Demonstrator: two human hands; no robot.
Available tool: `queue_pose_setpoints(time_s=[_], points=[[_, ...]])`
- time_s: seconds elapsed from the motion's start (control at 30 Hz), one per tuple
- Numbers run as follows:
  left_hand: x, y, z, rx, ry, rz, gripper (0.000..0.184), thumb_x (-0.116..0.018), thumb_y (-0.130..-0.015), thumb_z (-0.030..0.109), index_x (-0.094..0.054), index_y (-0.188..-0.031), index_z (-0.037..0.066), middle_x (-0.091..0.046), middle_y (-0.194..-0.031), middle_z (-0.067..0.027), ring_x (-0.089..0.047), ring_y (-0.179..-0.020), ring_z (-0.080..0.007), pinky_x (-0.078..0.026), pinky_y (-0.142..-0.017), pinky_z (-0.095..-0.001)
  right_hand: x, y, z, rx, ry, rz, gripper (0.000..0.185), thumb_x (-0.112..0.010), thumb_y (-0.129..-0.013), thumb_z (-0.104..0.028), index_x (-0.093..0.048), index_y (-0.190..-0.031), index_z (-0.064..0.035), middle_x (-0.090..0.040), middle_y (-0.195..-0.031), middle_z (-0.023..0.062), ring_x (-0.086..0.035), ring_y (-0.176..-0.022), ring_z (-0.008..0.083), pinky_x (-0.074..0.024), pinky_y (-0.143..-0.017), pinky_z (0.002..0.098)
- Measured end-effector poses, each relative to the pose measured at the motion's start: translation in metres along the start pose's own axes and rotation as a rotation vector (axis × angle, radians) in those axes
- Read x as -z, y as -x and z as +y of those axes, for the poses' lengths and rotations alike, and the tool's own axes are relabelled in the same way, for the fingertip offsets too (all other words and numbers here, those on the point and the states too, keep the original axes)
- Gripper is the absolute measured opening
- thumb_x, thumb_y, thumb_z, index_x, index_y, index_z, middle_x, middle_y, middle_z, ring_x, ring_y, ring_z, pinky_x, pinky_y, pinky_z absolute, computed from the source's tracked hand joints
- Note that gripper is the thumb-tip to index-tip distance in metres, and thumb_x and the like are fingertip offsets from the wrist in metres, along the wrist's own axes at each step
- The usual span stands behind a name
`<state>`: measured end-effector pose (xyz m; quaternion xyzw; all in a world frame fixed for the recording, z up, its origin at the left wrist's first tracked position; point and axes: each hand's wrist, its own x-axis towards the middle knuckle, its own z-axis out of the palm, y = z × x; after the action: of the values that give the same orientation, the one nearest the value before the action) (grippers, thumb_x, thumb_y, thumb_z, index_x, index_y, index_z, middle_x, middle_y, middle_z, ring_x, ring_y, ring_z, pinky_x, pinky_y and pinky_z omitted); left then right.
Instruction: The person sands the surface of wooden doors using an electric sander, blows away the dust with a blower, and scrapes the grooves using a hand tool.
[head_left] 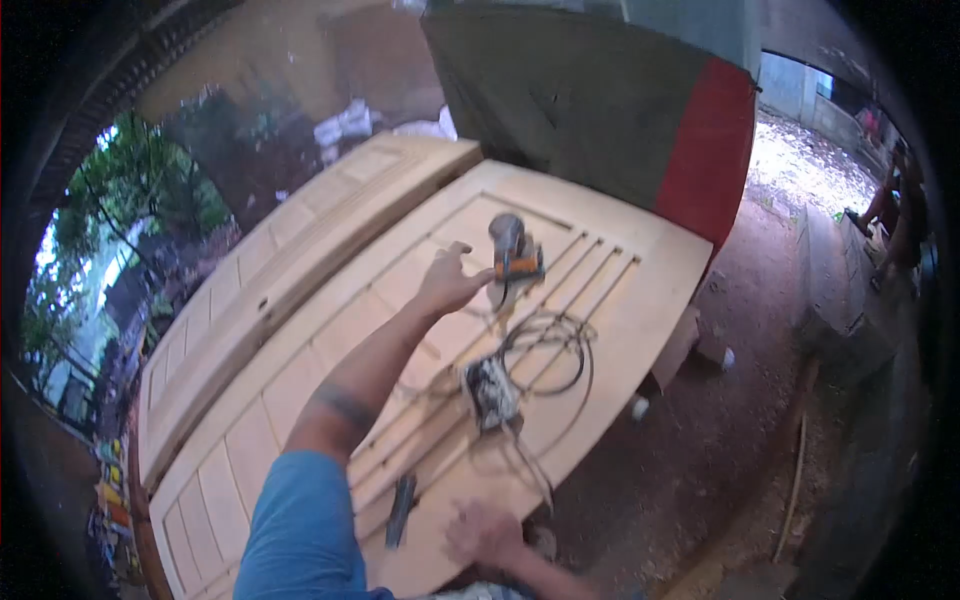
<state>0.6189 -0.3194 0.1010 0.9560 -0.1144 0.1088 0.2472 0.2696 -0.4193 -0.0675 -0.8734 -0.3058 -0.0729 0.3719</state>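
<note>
My left hand (pixel 452 283) reaches over a pale wooden door panel (pixel 340 330), its fingers apart and empty. Just right of its fingertips stands an orange and grey power sander (pixel 515 252), with a cable running from it. A black cable (pixel 548 352) lies coiled below the sander, beside a white, worn power strip (pixel 490 393). My right hand (pixel 485 533) is blurred, low over the near edge of the panel; its fingers cannot be made out clearly. A dark narrow tool (pixel 401 510) lies on the panel left of that hand.
A second wooden door (pixel 270 290) lies along the left side. Behind the panel hangs a dark green and red cover (pixel 600 120). Another person (pixel 895 215) is at the far right. Stone-like blocks (pixel 845 290) stand on the dirt floor to the right.
</note>
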Motion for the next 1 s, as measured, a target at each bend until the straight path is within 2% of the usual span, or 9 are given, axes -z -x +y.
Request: queue_pose_setpoints(time_s=[0.17, 0.27, 0.37, 0.43, 0.73, 0.8, 0.87, 0.93, 1.0], points=[[-0.104, -0.178, -0.015, 0.083, -0.151, -0.177, 0.089, -0.079, -0.064, 0.046, -0.042, -0.133, 0.004, -0.063, -0.114, -0.0229, -0.062, -0.107, -0.0357, -0.049, -0.092, -0.0428, -0.003, -0.011, 0.004, -0.181, -0.179, 0.318, 0.036, -0.068, -0.077, -0.034, -0.064, -0.104, -0.0102, -0.060, -0.071, 0.0074, -0.063, -0.063, 0.0236, -0.0504, -0.055, 0.0365], [-0.098, -0.173, 0.014, 0.334, -0.023, -0.345, 0.089, -0.081, -0.060, 0.038, -0.041, -0.133, 0.005, -0.064, -0.115, -0.0210, -0.062, -0.107, -0.0352, -0.049, -0.095, -0.0412, 0.003, 0.000, -0.003, -0.223, -0.106, 0.288, 0.028, -0.066, -0.074, -0.026, -0.065, -0.098, -0.0112, -0.058, -0.069, 0.0061, -0.061, -0.061, 0.0231, -0.0477, -0.052, 0.0368], [-0.070, -0.156, 0.002, 0.227, -0.072, -0.303, 0.089, -0.081, -0.056, 0.031, -0.043, -0.133, 0.005, -0.063, -0.116, -0.0203, -0.061, -0.110, -0.0333, -0.050, -0.093, -0.0404, 0.014, -0.015, -0.009, -0.225, -0.114, 0.265, 0.030, -0.068, -0.073, -0.028, -0.066, -0.096, -0.0096, -0.058, -0.065, 0.0068, -0.061, -0.059, 0.0244, -0.0484, -0.054, 0.0377], [-0.047, -0.135, -0.012, 0.169, -0.132, -0.289, 0.092, -0.082, -0.052, 0.031, -0.042, -0.132, 0.005, -0.063, -0.115, -0.0212, -0.061, -0.108, -0.0348, -0.050, -0.092, -0.0408, 0.004, -0.010, -0.006, -0.253, -0.110, 0.210, 0.041, -0.073, -0.073, -0.040, -0.067, -0.098, -0.0083, -0.059, -0.066, 0.0084, -0.062, -0.059, 0.0271, -0.0524, -0.060, 0.0390], [0.194, 0.034, -0.163, 0.363, -0.078, -0.026, 0.084, -0.081, -0.047, 0.032, -0.052, -0.117, -0.003, -0.067, -0.100, -0.0175, -0.067, -0.089, -0.0309, -0.054, -0.076, -0.0387, 0.000, -0.011, -0.006, -0.142, -0.139, 0.315, 0.026, -0.072, -0.074, -0.019, -0.065, -0.095, -0.0057, -0.051, -0.056, 0.0032, -0.053, -0.047, 0.0182, -0.0435, -0.047, 0.0308], [0.243, 0.091, -0.227, 0.400, -0.056, 0.080, 0.058, -0.080, -0.048, 0.033, -0.065, -0.090, -0.004, -0.068, -0.079, -0.0141, -0.066, -0.067, -0.0230, -0.054, -0.063, -0.0342, 0.011, -0.012, -0.013, -0.225, -0.124, 0.193, 0.027, -0.073, -0.076, -0.022, -0.065, -0.096, -0.0065, -0.056, -0.062, 0.0052, -0.056, -0.052, 0.0199, -0.0460, -0.051, 0.0325], [0.295, 0.161, -0.236, 0.572, 0.220, 0.235, 0.042, -0.078, -0.057, 0.014, -0.061, -0.089, -0.007, -0.064, -0.076, -0.0162, -0.062, -0.059, -0.0212, -0.052, -0.050, -0.0352, 0.015, -0.014, -0.011, -0.309, -0.147, 0.102, 0.029, -0.074, -0.077, -0.022, -0.064, -0.099, -0.0065, -0.058, -0.065, 0.0064, -0.058, -0.055, 0.0203, -0.0474, -0.053, 0.0329], [0.327, 0.219, -0.262, 0.632, 0.389, 0.532, 0.048, -0.075, -0.061, 0.007, -0.054, -0.103, -0.005, -0.063, -0.085, -0.0188, -0.063, -0.065, -0.0216, -0.051, -0.045, -0.0364, 0.010, -0.012, -0.005, -0.405, -0.218, 0.037, 0.031, -0.074, -0.077, -0.021, -0.063, -0.102, -0.0058, -0.059, -0.066, 0.0066, -0.059, -0.056, 0.0195, -0.0477, -0.054, 0.0317], [0.360, 0.258, -0.292, 0.786, 0.018, 0.454, 0.062, -0.077, -0.059, 0.013, -0.047, -0.112, -0.001, -0.064, -0.094, -0.0204, -0.067, -0.077, -0.0264, -0.055, -0.056, -0.0405, 0.017, -0.031, -0.018, -0.377, -0.196, 0.048, 0.034, -0.074, -0.078, -0.019, -0.061, -0.106, -0.0053, -0.059, -0.067, 0.0071, -0.060, -0.058, 0.0192, -0.0484, -0.055, 0.0320]])
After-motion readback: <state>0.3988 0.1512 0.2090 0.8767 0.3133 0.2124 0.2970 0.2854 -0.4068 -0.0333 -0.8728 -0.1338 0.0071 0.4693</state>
